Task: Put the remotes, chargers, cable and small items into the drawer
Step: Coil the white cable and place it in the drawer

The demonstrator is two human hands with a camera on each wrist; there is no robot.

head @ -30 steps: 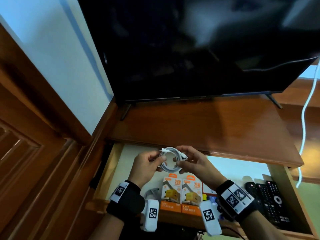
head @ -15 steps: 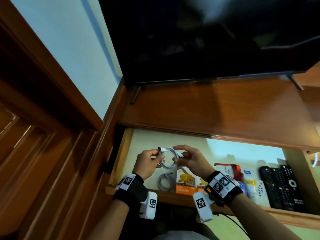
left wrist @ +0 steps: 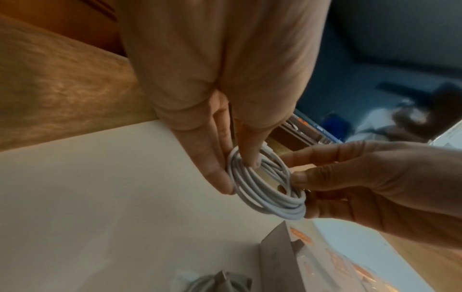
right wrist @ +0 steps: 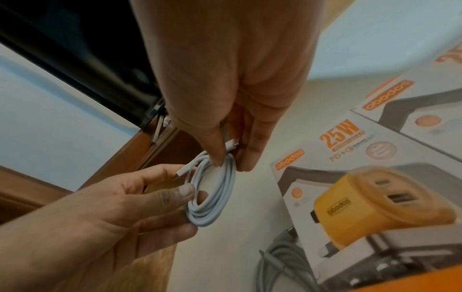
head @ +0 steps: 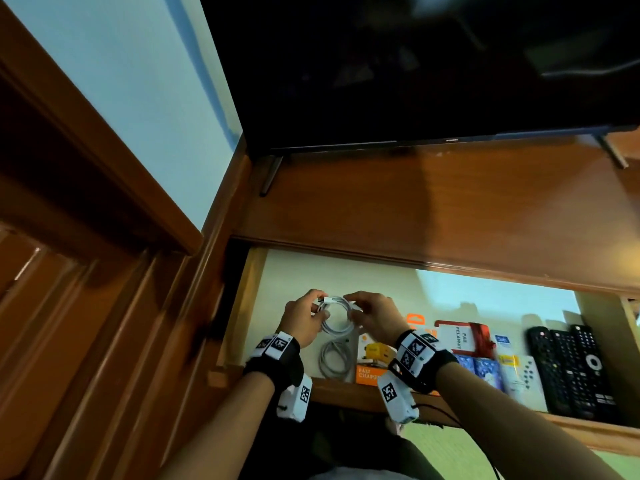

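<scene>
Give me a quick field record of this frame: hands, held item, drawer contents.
left hand: pinches one side of the white coiled cable
right hand: pinches the opposite side of the same coil
cable state: coiled, held over the open drawer, not laid down
drawer, left: grey coiled cable on the floor
drawer, middle: charger boxes, card with red lanyard, small blue packs
drawer, right: black remotes, side by side
above: TV on the wooden shelf

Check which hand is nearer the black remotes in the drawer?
Right. The right hand holds the white cable on the side toward the remotes; the left hand grips the coil's far side.
</scene>
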